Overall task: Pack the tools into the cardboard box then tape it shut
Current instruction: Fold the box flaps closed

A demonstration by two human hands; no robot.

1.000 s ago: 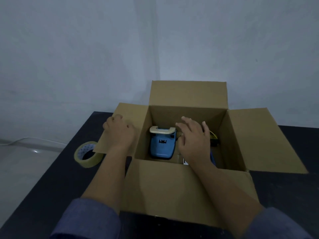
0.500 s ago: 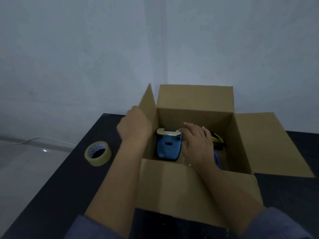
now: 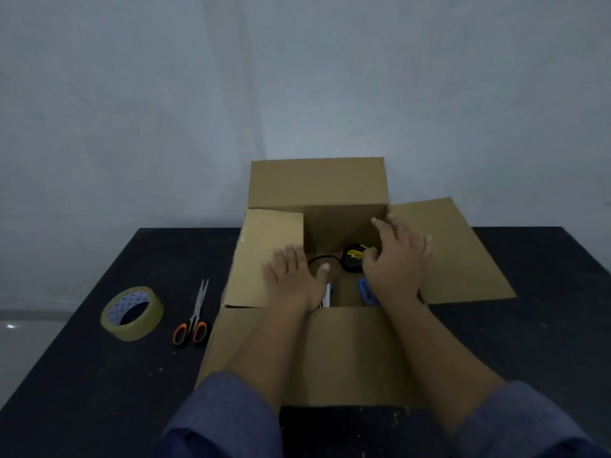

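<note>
While left hand (image 3: 292,282) presses flat corrugated flap (image 3: 264,256), fingers spread; right hand (image 3: 396,259) spread, empty.

Left hand (image 3: 294,279) lies flat on folded-in left flap (image 3: 264,256) of cardboard box (image 3: 317,183). Right hand (image 3: 396,262), fingers spread, over opening. Tape roll (image 3: 132,314) and scissors (image 3: 195,314) lie left on table (image 3: 99,375).

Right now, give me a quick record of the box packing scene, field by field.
box: brown cardboard box, open on the black table
left flap: folded inward, left hand pressing flat on it
right flap: spread outward, right hand over the opening, fingers spread
inside: black and yellow tool visible
outside: beige tape roll, orange-handled scissors left of box
</note>
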